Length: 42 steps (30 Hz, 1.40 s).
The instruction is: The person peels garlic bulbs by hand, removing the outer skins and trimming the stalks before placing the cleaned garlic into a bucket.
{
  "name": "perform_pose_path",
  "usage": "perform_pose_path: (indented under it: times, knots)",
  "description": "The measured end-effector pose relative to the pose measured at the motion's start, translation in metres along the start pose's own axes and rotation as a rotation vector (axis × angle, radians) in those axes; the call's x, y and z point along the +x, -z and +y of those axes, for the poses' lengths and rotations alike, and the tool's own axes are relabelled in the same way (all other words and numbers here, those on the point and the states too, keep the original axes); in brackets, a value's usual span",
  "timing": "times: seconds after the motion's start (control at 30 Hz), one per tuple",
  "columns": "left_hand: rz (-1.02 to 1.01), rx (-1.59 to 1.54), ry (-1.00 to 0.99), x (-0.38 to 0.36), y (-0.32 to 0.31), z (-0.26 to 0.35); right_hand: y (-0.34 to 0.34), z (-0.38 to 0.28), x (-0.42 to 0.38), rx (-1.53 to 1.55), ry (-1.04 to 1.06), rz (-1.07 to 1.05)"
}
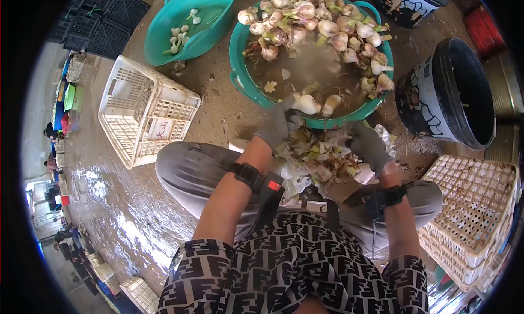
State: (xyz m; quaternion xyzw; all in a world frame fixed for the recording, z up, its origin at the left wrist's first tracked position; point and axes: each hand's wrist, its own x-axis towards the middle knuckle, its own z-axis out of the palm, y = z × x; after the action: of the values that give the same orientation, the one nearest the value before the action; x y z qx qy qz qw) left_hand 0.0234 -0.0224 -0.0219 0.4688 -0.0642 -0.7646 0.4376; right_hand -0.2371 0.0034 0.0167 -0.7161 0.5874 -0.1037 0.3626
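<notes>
My left hand, in a grey glove, is at the near rim of a green tub, its fingers curled; what they hold, if anything, is hidden. Close to its fingertips, a pale garlic bulb lies inside the rim. My right hand, also gloved in grey, is low over a heap of garlic peelings between my knees. Its fingers are blurred against the scraps, so their grip does not show. Murky water fills the tub's near part, and many garlic bulbs with stems are piled at the back.
A second green tub with several white bulbs stands at the back left. A white plastic crate is by my left knee. On the right are a black bucket and stacked, dirty white crates. The floor is wet.
</notes>
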Motion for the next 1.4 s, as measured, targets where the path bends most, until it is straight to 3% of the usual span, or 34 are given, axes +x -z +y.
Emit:
perform_pose_path:
  times: [0.07, 0.17, 0.2, 0.27, 0.33, 0.4, 0.5, 0.57, 0.6, 0.63, 0.73, 0.8, 0.9, 1.0, 1.1, 1.2, 1.27, 1.37, 1.4]
  knots:
    - [0.064, 0.098, 0.046, -0.016, -0.019, -0.004, -0.007, -0.033, 0.005, 0.224, 0.038, 0.190]
    - [0.124, 0.228, 0.069, -0.028, -0.042, 0.005, -0.023, -0.047, 0.030, -0.031, 0.023, 0.047]
    - [0.143, 0.259, 0.073, -0.028, -0.042, 0.005, -0.031, -0.035, 0.038, 0.152, 0.164, 0.099]
    - [0.022, 0.323, -0.220, -0.003, -0.006, 0.028, -0.027, -0.017, 0.050, 0.194, 0.071, 0.054]
    - [-0.164, -0.220, -0.380, 0.016, 0.022, 0.080, -0.021, -0.012, 0.062, 0.142, -0.004, 0.061]
    - [-0.028, -0.446, -0.657, 0.004, 0.007, 0.123, -0.023, -0.002, 0.081, -0.002, -0.051, 0.122]
    - [-0.149, 0.352, -0.591, 0.027, 0.000, 0.109, -0.047, 0.015, 0.110, -0.292, 0.089, 0.256]
    - [0.161, 1.210, -0.477, 0.026, -0.023, 0.072, -0.055, 0.014, 0.122, -0.332, -0.054, -0.056]
    - [0.148, 1.426, -0.534, 0.042, -0.018, 0.050, -0.056, 0.013, 0.125, -0.352, -0.130, -0.212]
    - [0.131, 1.640, -0.591, 0.062, -0.005, 0.028, -0.054, 0.016, 0.125, -0.275, -0.102, -0.204]
    - [0.145, 1.654, -0.330, 0.092, 0.001, 0.005, -0.037, 0.021, 0.112, -0.069, -0.044, -0.175]
    - [0.049, 1.615, -0.357, 0.081, -0.007, 0.014, -0.015, 0.016, 0.082, 0.039, -0.034, -0.146]
    - [-0.027, 1.446, -0.316, 0.065, -0.008, 0.028, 0.012, 0.021, 0.035, -0.199, 0.186, -0.242]
    - [-0.067, 1.244, -0.322, 0.042, -0.015, 0.027, 0.010, 0.021, 0.019, -0.539, 0.147, 0.019]
    - [-0.182, 1.154, -0.373, 0.008, -0.036, 0.025, -0.001, 0.017, 0.030, 0.299, -0.097, 0.134]
    - [-0.353, 0.941, -0.254, -0.012, -0.046, 0.012, -0.002, -0.028, 0.035, 1.125, -0.049, -0.061]
    - [-0.392, 0.873, -0.150, -0.018, -0.049, 0.011, -0.010, -0.030, 0.034, 1.143, -0.089, -0.018]
    - [-0.309, 0.775, -0.217, -0.032, -0.057, 0.001, -0.010, -0.032, 0.024, 1.072, -0.096, 0.003]
    - [-0.289, 0.834, -0.341, -0.034, -0.058, -0.007, -0.007, -0.035, 0.020, 1.033, -0.086, 0.007]
